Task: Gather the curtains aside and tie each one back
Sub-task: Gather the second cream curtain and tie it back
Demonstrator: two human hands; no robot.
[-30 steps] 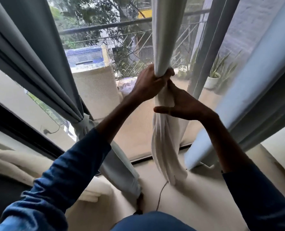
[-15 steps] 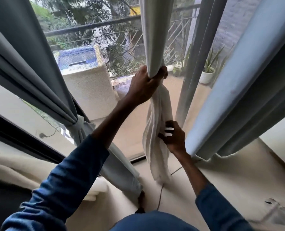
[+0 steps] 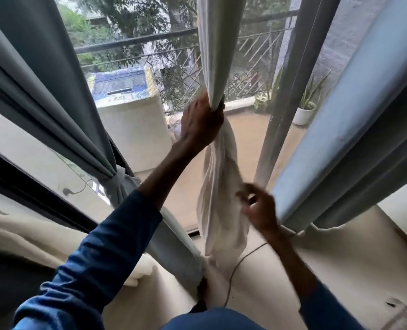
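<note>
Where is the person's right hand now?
Head view, right of centre: the right hand is low beside the hanging white sheer curtain, left of the loose blue-grey curtain.

The beige floor (image 3: 340,258) is seen below the window. A thin dark cable (image 3: 231,275) is laid across it (in a loose curve), and it is met by the hems of the left curtain (image 3: 178,253) and the right curtain (image 3: 340,186).

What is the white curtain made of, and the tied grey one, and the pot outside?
The white curtain looks like thin, soft cloth, maybe cotton: it crumples into small wrinkles below the left hand. The grey curtain seems thicker, smooth matte fabric, hanging in broad folds. The pot looks like smooth white ceramic or plastic; too far to tell.
</note>
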